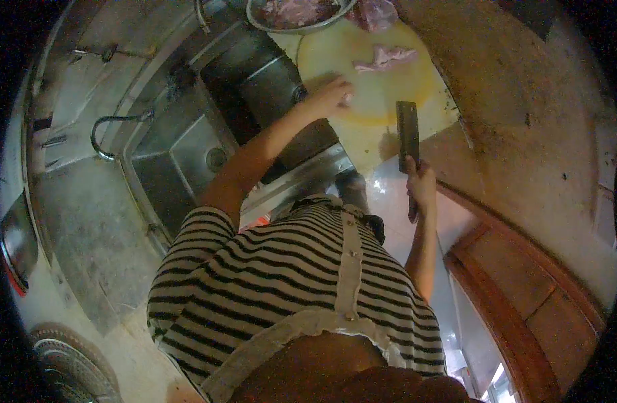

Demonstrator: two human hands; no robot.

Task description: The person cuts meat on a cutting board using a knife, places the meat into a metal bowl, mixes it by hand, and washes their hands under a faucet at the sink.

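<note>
My right hand (423,183) is closed around the handle of a cleaver (408,131). Its broad dark blade points away from me, beside the near right edge of a round, yellowish cutting board (322,57). Over the board's left side, my left hand (332,98) has its fingers curled together. Something small and pale shows at the fingertips, too small to name. A strip of raw meat (386,58) lies on the far right part of the board, apart from both hands. Behind the board stands a metal bowl (302,29) holding raw meat.
Next to the bowl is more raw meat, seemingly in a clear bag (378,15). A double steel sink (181,151) with a curved faucet (101,134) lies to my left. On the right are a brown countertop (497,87) and wooden cabinet doors (517,269). A round rack (70,366) sits lower left.
</note>
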